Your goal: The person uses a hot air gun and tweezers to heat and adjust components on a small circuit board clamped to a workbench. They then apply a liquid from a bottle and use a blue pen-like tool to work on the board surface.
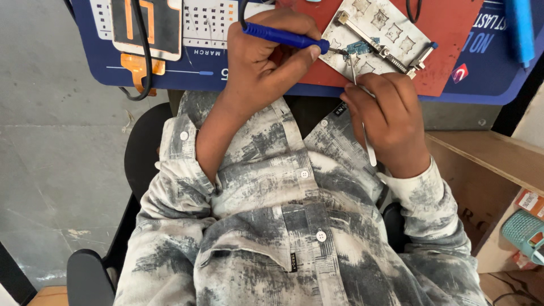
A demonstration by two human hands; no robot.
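**Small blue circuit board: clamped in fixture, worked with both hands**

The small blue circuit board [358, 46] lies at about 1 o'clock in the view. It is seated in a pale perforated metal fixture plate [391, 25], whose sliding metal clamp bar [385, 52] bears against it, evidently to stop it shifting under tool pressure. The plate rests on a red work mat [447, 39], itself on a blue printed mat [487, 71] covering the table.

The left hand [266, 54] is closed in a pen grip around a blue-handled soldering iron [283, 37]. The iron's tip meets the board from 9 o'clock, a hold that suits fine control.

The right hand [388, 116] is closed, pinching slim silver metal tweezers [367, 141]. Their points reach the board from 6 o'clock, just beside the iron tip, apparently steadying a part too small to make out.

A black cable [144, 56] loops away at 10 o'clock, across a dark flat panel with orange tabs [146, 25], well apart from the work.
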